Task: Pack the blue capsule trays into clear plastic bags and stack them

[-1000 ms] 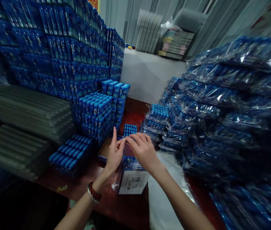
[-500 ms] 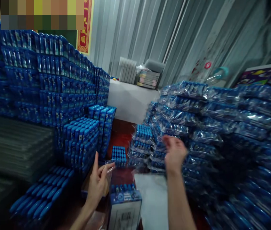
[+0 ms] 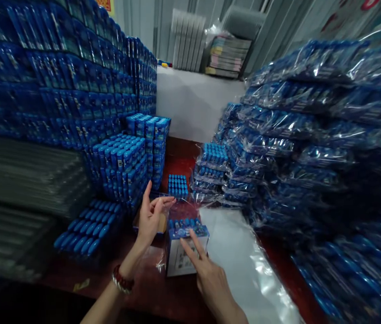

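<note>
My left hand is pinched around the edge of a thin clear plastic bag, its index finger pointing up. Much of the bag is hard to make out. My right hand has two fingers stretched apart over the front of a small printed box, its other fingers curled under. The box has a white face and a blue upper edge, and blue-capped items show in its top. Behind my left hand sits an open box with a tan inside. White plastic sheets lie right of the printed box.
Stacked blue packs rise on the left, beside grey plastic trays and a blue block. Film-wrapped blue bundles pile up on the right. A small blue-capped set stands further back on the red table.
My right hand has come down and left from above the white sheets to the printed box. My left hand keeps its pinch. The view has tilted down and moved closer.
</note>
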`<action>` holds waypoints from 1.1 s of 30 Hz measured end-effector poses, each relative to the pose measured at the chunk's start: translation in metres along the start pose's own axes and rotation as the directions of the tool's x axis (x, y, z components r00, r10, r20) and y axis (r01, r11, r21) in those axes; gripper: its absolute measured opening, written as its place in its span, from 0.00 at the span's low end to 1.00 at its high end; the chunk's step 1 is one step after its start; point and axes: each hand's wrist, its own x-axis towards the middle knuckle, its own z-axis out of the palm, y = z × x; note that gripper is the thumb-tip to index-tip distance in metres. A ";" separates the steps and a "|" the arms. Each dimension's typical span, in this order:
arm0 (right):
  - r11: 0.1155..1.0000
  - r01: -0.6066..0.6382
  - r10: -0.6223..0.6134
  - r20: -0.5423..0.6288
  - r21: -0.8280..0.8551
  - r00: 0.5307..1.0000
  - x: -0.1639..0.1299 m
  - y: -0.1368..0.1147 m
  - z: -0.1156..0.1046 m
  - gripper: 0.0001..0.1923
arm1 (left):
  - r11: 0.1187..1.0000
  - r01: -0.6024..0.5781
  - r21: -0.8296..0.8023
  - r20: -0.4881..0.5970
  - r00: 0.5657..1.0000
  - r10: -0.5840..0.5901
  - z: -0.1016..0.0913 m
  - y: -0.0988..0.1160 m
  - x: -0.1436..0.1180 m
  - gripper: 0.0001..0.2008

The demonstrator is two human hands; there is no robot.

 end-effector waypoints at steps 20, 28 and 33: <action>0.416 -0.127 0.485 -0.102 0.901 0.869 0.021 0.028 0.005 0.25 | 0.735 -0.586 0.342 0.721 0.665 0.195 -0.013 -0.033 -0.098 0.30; 0.218 -0.156 0.634 -0.018 0.963 0.773 0.043 0.052 -0.036 0.24 | 0.693 -0.657 0.298 0.883 0.465 0.061 -0.027 -0.039 -0.097 0.26; 0.446 -0.171 0.693 -0.218 0.878 0.687 0.047 0.050 -0.015 0.22 | 0.575 -0.765 0.288 0.895 0.428 0.121 -0.043 -0.044 -0.099 0.28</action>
